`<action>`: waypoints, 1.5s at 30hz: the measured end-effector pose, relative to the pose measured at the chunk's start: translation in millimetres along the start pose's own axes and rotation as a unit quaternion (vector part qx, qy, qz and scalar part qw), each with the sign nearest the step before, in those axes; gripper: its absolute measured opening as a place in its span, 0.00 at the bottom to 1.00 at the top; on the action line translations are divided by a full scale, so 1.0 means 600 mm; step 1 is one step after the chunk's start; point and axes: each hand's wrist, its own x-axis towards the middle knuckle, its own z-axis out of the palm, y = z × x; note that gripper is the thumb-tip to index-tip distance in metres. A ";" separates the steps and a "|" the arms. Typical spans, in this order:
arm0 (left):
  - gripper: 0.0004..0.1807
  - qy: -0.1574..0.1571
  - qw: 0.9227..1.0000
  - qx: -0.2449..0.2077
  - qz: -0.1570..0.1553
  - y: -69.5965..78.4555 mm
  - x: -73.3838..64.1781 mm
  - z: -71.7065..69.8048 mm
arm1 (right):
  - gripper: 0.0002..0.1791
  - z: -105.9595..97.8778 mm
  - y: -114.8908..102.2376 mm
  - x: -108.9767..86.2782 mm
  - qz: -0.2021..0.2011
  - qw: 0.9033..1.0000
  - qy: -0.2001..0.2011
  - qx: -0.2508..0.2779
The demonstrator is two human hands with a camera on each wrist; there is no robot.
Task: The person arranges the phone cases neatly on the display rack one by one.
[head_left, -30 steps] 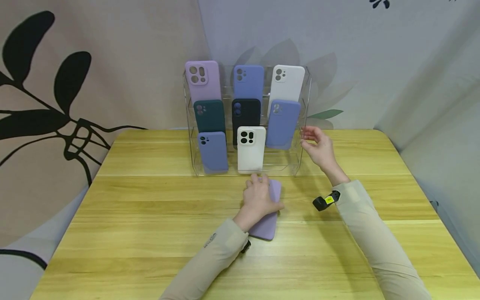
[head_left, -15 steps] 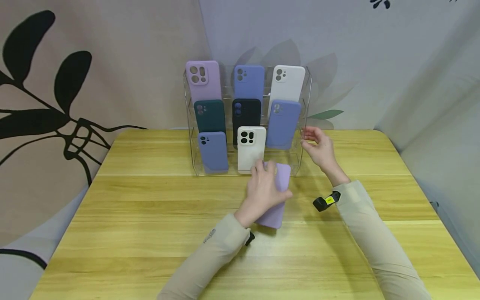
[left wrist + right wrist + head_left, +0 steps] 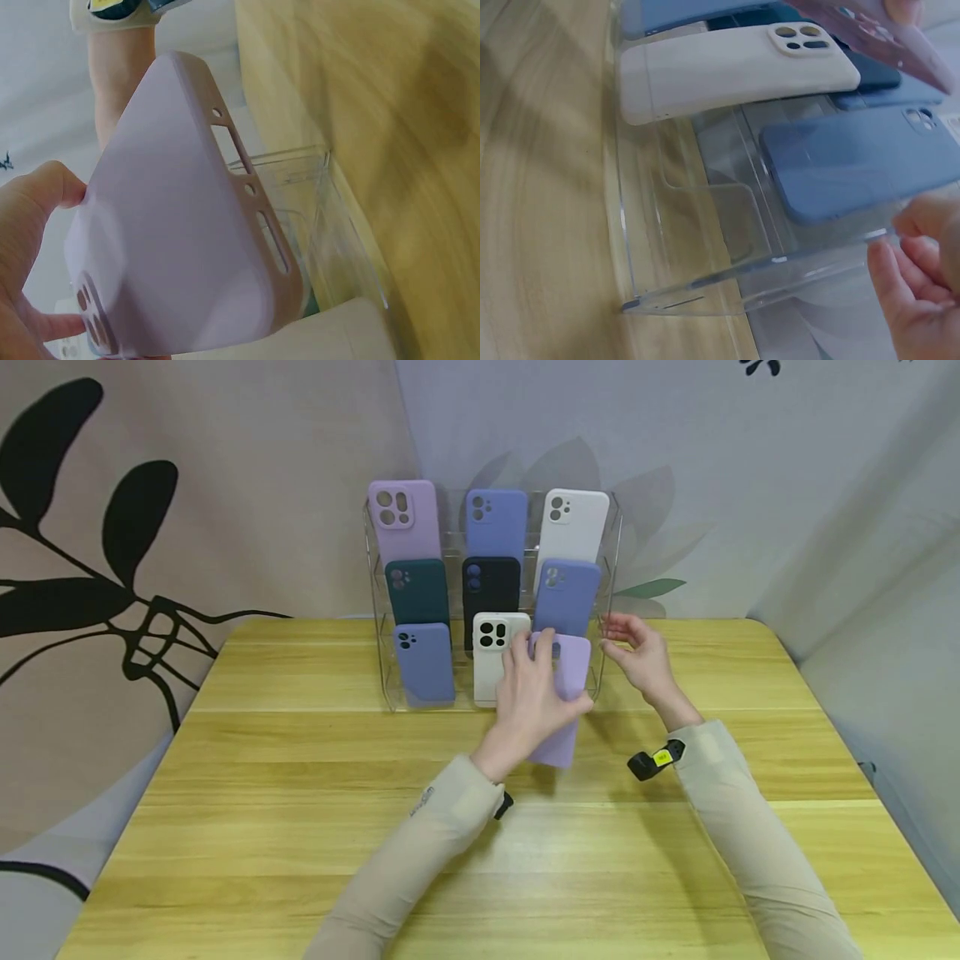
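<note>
My left hand (image 3: 527, 702) grips a light purple phone case (image 3: 573, 662) by its edges, raised off the table in front of the rack's lower right part. In the left wrist view the case (image 3: 172, 202) is tilted, its cutout edge towards the table and its camera holes near the fingers. The thumb and fingers of my right hand (image 3: 642, 662) pinch the right side edge of a clear display rack (image 3: 754, 296). Beside the purple case, a white phone case (image 3: 489, 678) stands in the rack's front row, partly behind my left hand.
Other cases stand in the tiers: purple (image 3: 408, 539), blue (image 3: 497, 527) and white (image 3: 573, 531) on top; dark green (image 3: 417, 597), black (image 3: 491, 597) and blue (image 3: 567, 602) in the middle; blue (image 3: 425, 668) at front left. The wooden table (image 3: 300, 827) meets a wall behind.
My left hand has lifted the purple phone case from the table and carried it forward and slightly right, up to the rack's lower right. My right hand has stayed at the rack's side.
</note>
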 end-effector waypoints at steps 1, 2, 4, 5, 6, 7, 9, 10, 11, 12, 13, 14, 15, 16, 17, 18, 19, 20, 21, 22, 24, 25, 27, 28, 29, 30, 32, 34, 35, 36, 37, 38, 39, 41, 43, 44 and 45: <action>0.48 0.004 1.000 -0.003 0.002 0.000 0.003 0.000 | 0.20 -0.001 0.001 0.000 0.000 1.000 -0.001 0.010; 0.48 0.009 1.000 -0.006 0.005 0.000 0.006 0.000 | 0.20 -0.003 0.003 0.001 0.000 1.000 -0.001 0.018; 0.47 0.019 1.000 -0.014 0.008 0.000 0.012 -0.001 | 0.20 -0.005 0.005 0.001 0.002 1.000 -0.003 0.026; 0.46 0.025 0.999 -0.017 0.011 0.001 0.016 -0.001 | 0.20 -0.007 0.005 0.002 0.004 1.000 -0.004 0.026; 0.46 0.032 0.999 -0.019 0.015 0.001 0.020 -0.002 | 0.21 -0.008 0.005 0.002 0.008 1.000 -0.004 0.030; 0.46 0.040 0.999 -0.018 0.019 0.002 0.024 -0.002 | 0.21 -0.009 0.005 0.002 0.011 0.999 -0.006 0.031; 0.46 0.057 0.998 -0.019 0.028 0.003 0.034 -0.003 | 0.21 -0.010 0.006 0.003 0.020 0.999 -0.010 0.039; 0.46 0.067 0.997 -0.018 0.033 0.004 0.040 -0.003 | 0.21 -0.011 0.006 0.004 0.026 0.999 -0.012 0.043; 0.46 0.078 0.996 -0.016 0.039 0.005 0.045 -0.003 | 0.21 -0.011 0.007 0.004 0.030 0.998 -0.014 0.047; 0.46 0.088 0.995 -0.017 0.044 0.006 0.051 -0.003 | 0.21 -0.011 0.007 0.005 0.035 0.998 -0.016 0.054; 0.46 0.097 0.994 -0.018 0.049 0.007 0.056 -0.004 | 0.21 -0.012 0.007 0.005 0.040 0.997 -0.018 0.057; 0.46 0.107 0.993 -0.021 0.055 0.007 0.062 -0.003 | 0.21 -0.012 0.008 0.005 0.045 0.997 -0.020 0.061; 0.46 0.116 0.991 -0.022 0.060 0.008 0.068 -0.003 | 0.21 -0.013 0.008 0.005 0.048 0.997 -0.022 0.064; 0.46 0.123 0.990 -0.022 0.065 0.009 0.073 -0.002 | 0.21 -0.013 0.008 0.005 0.050 0.996 -0.023 0.067; 0.46 0.130 0.989 -0.022 0.068 0.010 0.078 -0.001 | 0.21 -0.013 0.007 0.004 0.053 0.996 -0.025 0.070; 0.46 0.136 0.988 -0.022 0.072 0.010 0.082 0.000 | 0.21 -0.014 0.007 0.004 0.057 0.995 -0.027 0.073; 0.46 0.140 0.987 -0.022 0.074 0.011 0.086 0.002 | 0.21 -0.014 0.007 0.004 0.060 0.995 -0.028 0.074; 0.46 0.145 0.986 -0.022 0.077 0.011 0.090 0.004 | 0.21 -0.015 0.006 0.004 0.064 0.995 -0.029 0.075; 0.45 0.151 0.985 -0.021 0.079 0.011 0.093 0.006 | 0.21 -0.015 0.006 0.003 0.068 0.994 -0.030 0.077; 0.45 0.155 0.984 -0.023 0.081 0.011 0.096 0.009 | 0.21 -0.015 0.006 0.003 0.072 0.994 -0.031 0.082; 0.45 0.166 0.982 -0.024 0.087 0.010 0.100 0.018 | 0.20 -0.015 0.007 0.002 0.080 0.992 -0.032 0.088; 0.45 0.172 0.981 -0.023 0.090 0.009 0.102 0.022 | 0.19 -0.015 0.007 0.001 0.084 0.991 -0.033 0.095; 0.45 0.185 0.978 -0.017 0.093 0.008 0.105 0.032 | 0.17 -0.015 0.008 0.000 0.091 0.989 -0.034 0.108; 0.44 0.190 0.977 -0.014 0.095 0.007 0.106 0.037 | 0.16 -0.015 0.008 -0.001 0.093 0.989 -0.034 0.113; 0.44 0.195 0.976 -0.008 0.096 0.007 0.107 0.042 | 0.16 -0.015 0.009 -0.002 0.094 0.988 -0.033 0.115; 0.44 0.200 0.975 -0.003 0.097 0.007 0.108 0.046 | 0.16 -0.015 0.009 -0.002 0.096 0.988 -0.033 0.117; 0.43 0.208 0.973 0.004 0.098 0.006 0.109 0.055 | 0.17 -0.014 0.010 -0.004 0.097 0.988 -0.033 0.115; 0.42 0.213 0.972 0.006 0.099 0.005 0.109 0.062 | 0.19 -0.014 0.011 -0.005 0.098 0.988 -0.032 0.114; 0.42 0.214 0.972 0.007 0.098 0.005 0.108 0.065 | 0.20 -0.014 0.011 -0.006 0.102 0.987 -0.033 0.117; 0.42 0.214 0.972 0.008 0.097 0.005 0.107 0.068 | 0.20 -0.014 0.012 -0.006 0.105 0.987 -0.033 0.120; 0.42 0.213 0.972 0.010 0.095 0.005 0.106 0.071 | 0.20 -0.014 0.013 -0.007 0.109 0.986 -0.033 0.124; 0.42 0.210 0.973 0.010 0.094 0.005 0.105 0.073 | 0.20 -0.014 0.013 -0.008 0.114 0.984 -0.033 0.130; 0.42 0.208 0.974 0.011 0.092 0.005 0.103 0.075 | 0.19 -0.015 0.014 -0.010 0.118 0.983 -0.034 0.135; 0.42 0.200 0.976 0.013 0.089 0.006 0.101 0.080 | 0.18 -0.016 0.016 -0.012 0.126 0.980 -0.033 0.150; 0.42 0.195 0.977 0.019 0.085 0.006 0.098 0.084 | 0.18 -0.017 0.017 -0.014 0.129 0.978 -0.033 0.159; 0.42 0.193 0.977 0.022 0.083 0.006 0.096 0.086 | 0.18 -0.017 0.018 -0.014 0.129 0.978 -0.034 0.161; 0.42 0.193 0.978 0.027 0.080 0.006 0.094 0.089 | 0.18 -0.017 0.018 -0.015 0.128 0.978 -0.034 0.162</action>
